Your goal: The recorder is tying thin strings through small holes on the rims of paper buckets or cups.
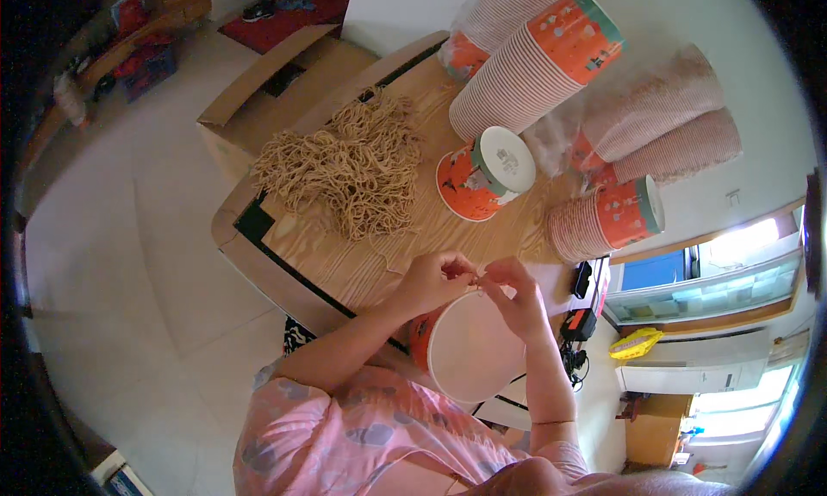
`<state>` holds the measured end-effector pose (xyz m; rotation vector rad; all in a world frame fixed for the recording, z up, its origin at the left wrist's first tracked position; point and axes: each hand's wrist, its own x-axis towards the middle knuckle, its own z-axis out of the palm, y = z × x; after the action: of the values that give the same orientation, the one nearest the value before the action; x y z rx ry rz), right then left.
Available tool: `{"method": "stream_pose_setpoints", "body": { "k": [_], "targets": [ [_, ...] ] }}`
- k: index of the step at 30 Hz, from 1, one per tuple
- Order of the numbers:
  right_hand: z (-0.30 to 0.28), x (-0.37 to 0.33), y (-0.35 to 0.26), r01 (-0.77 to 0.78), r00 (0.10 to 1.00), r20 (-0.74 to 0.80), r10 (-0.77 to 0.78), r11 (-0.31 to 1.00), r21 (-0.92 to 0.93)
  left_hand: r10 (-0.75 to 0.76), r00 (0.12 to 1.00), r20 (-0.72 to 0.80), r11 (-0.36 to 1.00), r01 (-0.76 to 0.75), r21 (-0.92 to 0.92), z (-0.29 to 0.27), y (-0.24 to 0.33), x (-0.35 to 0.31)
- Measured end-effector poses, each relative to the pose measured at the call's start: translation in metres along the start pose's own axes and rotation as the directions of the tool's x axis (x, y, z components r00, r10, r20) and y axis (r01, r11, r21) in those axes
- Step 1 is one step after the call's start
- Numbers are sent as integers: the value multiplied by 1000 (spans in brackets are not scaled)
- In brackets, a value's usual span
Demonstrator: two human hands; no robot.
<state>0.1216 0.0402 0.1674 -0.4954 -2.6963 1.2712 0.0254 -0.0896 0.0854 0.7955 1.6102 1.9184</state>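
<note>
Low in the frame's centre, I see both hands, left hand [433, 280] and right hand [514, 296], pinching a thin cord at the rim of an orange paper bucket [469, 345] above the desk [345, 263]; a twine pile [349, 164] lies upper left.

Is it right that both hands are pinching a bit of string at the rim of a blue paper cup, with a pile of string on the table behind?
Not quite: the paper cup is orange outside and white inside, not blue. The head view shows the left hand and right hand pinching at its rim, with the pile of string on the table behind.
</note>
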Motion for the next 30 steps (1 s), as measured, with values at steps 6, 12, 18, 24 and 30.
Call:
{"method": "stream_pose_setpoints", "body": {
  "k": [6, 12, 18, 24, 30],
  "targets": [
    [0, 2, 8, 22, 995, 93, -30, 996, 81, -155, 985, 76, 981, 163, -104, -10, 13, -1],
    [2, 1, 16, 43, 997, 60, -53, 985, 164, -200, 971, 134, 954, 224, -199, -18, -5, -8],
    [3, 1, 17, 45, 997, 57, -57, 980, 196, -231, 960, 161, 918, 270, -291, -21, -12, -12],
    [2, 3, 26, 36, 997, 56, -49, 979, 200, -235, 945, 226, 922, 290, -256, -6, -7, 0],
    [-2, 10, 24, 7, 992, 124, -26, 989, 149, -243, 944, 222, 930, 292, -224, -7, -9, 2]
  ]
}}
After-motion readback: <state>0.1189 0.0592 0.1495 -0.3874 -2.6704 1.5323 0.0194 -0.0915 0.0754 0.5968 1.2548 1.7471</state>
